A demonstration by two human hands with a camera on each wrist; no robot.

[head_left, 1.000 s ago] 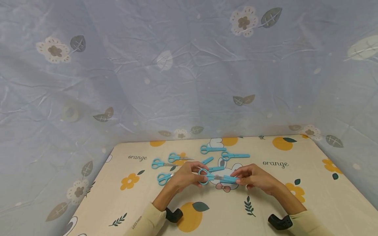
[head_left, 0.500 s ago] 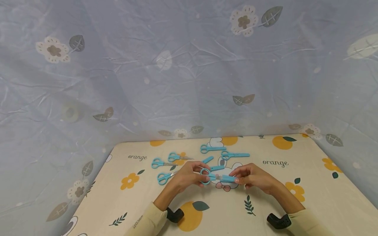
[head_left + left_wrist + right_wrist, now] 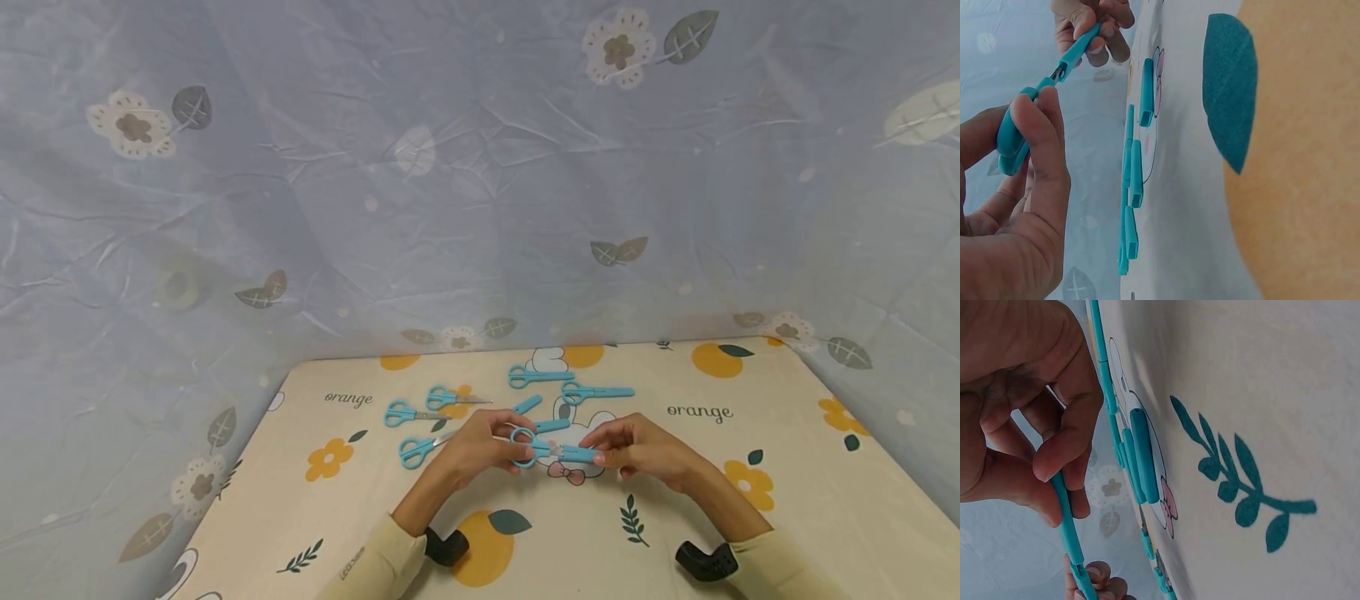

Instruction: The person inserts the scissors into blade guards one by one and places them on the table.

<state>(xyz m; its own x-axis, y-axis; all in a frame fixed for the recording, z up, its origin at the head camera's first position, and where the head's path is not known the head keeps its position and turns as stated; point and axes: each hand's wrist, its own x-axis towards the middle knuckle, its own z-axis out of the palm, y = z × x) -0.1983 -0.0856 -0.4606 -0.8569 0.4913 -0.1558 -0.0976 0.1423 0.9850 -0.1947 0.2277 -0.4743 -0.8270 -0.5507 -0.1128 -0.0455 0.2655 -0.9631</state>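
My left hand (image 3: 480,446) pinches the light-blue handles of a pair of scissors (image 3: 542,451) above the table's middle. The end of a blue blade sheath (image 3: 579,454) is in the thumb and fingers of my right hand (image 3: 648,450). The scissors' blades are mostly inside this sheath; a short strip of metal shows between sheath and handles. In the left wrist view, a loose sheath (image 3: 1147,94) lies on the cloth below, with another sheath (image 3: 1137,175) and a third sheath (image 3: 1131,234) nearby.
Bare-bladed scissors lie left of my hands: one pair (image 3: 411,414), a second pair (image 3: 452,399) behind, a third pair (image 3: 424,448) in front, partly hidden by my left hand. Two sheathed pairs, the farther scissors (image 3: 551,377) and nearer scissors (image 3: 611,392), lie at the back.
The sheath has slid farther over the blades, so less metal shows. My right hand has moved slightly left, and the scissors' handles have shifted slightly right.
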